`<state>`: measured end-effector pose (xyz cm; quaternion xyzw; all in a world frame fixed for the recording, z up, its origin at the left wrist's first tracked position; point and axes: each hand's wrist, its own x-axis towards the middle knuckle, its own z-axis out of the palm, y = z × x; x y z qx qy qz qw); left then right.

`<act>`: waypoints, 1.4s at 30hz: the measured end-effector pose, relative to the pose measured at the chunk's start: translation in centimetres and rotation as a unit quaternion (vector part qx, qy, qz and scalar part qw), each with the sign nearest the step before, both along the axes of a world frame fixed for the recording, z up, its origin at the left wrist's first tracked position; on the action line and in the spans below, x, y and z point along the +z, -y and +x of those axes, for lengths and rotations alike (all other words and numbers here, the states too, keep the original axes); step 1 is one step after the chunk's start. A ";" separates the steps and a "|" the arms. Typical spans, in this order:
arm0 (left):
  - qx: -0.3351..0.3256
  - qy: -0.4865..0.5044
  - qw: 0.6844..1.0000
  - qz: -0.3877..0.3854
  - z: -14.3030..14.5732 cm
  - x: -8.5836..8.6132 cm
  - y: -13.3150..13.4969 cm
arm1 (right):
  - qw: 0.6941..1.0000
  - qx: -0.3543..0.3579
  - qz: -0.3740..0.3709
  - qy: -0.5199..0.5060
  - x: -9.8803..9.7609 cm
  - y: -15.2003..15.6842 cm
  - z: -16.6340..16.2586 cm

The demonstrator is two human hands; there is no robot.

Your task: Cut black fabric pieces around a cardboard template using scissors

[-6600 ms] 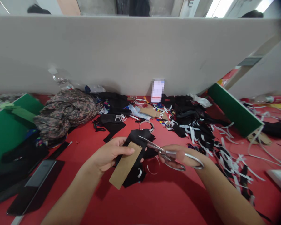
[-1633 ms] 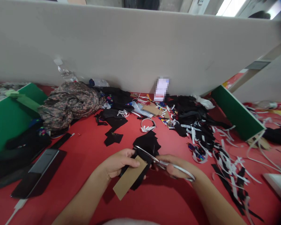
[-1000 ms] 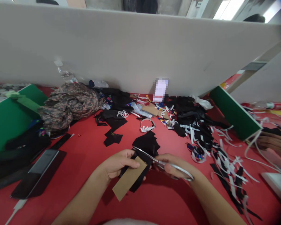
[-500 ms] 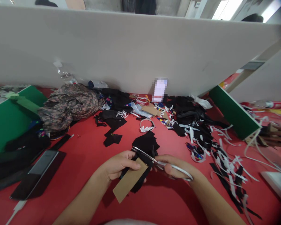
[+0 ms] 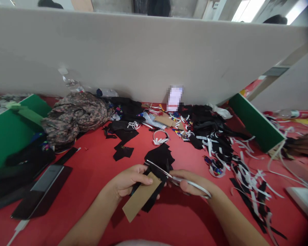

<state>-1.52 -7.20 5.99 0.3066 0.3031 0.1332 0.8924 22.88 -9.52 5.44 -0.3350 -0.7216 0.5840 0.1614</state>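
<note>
Pinching a tan, rectangular card (image 5: 141, 200) against black fabric (image 5: 152, 200), the left hand (image 5: 130, 180) is closed on both; just to its right, the right hand (image 5: 188, 179) is curled around silver metal scissors (image 5: 176, 178), one blade (image 5: 157, 167) lying across the fabric.

A flat, plain brown strip of card (image 5: 140, 201) lies slantwise over a dark piece of black cloth (image 5: 161, 154), both gripped in the left hand (image 5: 129, 179), the card's lower end jutting out free toward the person. The cloth spreads past the card's far end in a jagged-edged flap. Silver metal scissors (image 5: 176, 178), held by the handles in the right hand (image 5: 192, 177), stand with blades parted, one blade slanting across the cloth just beyond the card.
</note>
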 end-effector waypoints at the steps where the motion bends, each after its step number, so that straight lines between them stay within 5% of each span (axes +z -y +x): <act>1: 0.000 -0.002 1.000 -0.002 0.0 0.0 0.0 | 1.000 0.001 -0.009 -0.002 0.1 0.0 0.0; 12: -0.002 0.013 1.000 0.007 -0.1 0.1 0.1 | 0.994 -0.017 -0.101 -0.029 -0.1 0.3 -0.4; 42: -0.003 0.014 1.000 0.007 -0.2 0.3 0.0 | 0.987 -0.033 -0.148 -0.062 -0.8 0.6 -0.7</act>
